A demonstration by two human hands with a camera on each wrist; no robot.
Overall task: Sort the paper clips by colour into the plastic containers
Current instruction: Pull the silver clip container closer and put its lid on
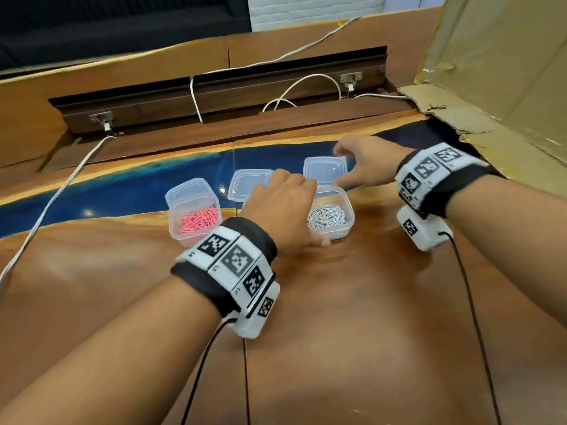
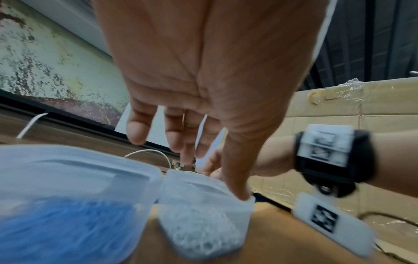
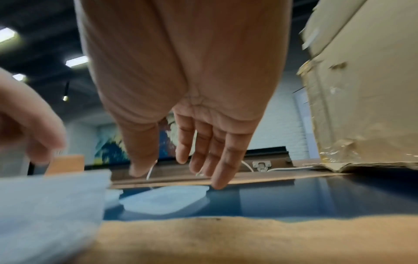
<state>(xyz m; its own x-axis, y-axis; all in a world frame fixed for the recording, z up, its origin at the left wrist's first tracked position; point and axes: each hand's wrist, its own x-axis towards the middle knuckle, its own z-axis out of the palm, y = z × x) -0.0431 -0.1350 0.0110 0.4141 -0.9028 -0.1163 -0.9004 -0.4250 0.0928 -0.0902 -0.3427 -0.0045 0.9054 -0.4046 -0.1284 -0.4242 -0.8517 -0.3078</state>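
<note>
Three clear plastic containers stand in a row on the table. The left one holds pink clips (image 1: 199, 219), the right one white clips (image 1: 328, 216). My left hand (image 1: 283, 199) covers the middle one, which holds blue clips (image 2: 68, 219). Its fingers hang loose, and the thumb tip (image 2: 242, 193) touches the rim of the white-clip container (image 2: 203, 216). My right hand (image 1: 340, 165) spreads over a clear lid (image 1: 325, 170) behind that container. Its fingers are straight just above the lid (image 3: 165, 198) and grip nothing.
A second lid (image 1: 245, 182) lies behind the middle container on the blue resin strip (image 1: 122, 191). A cardboard box (image 1: 497, 72) stands at the right. White cables (image 1: 55, 194) run from an open cable trough (image 1: 214, 96) at the back.
</note>
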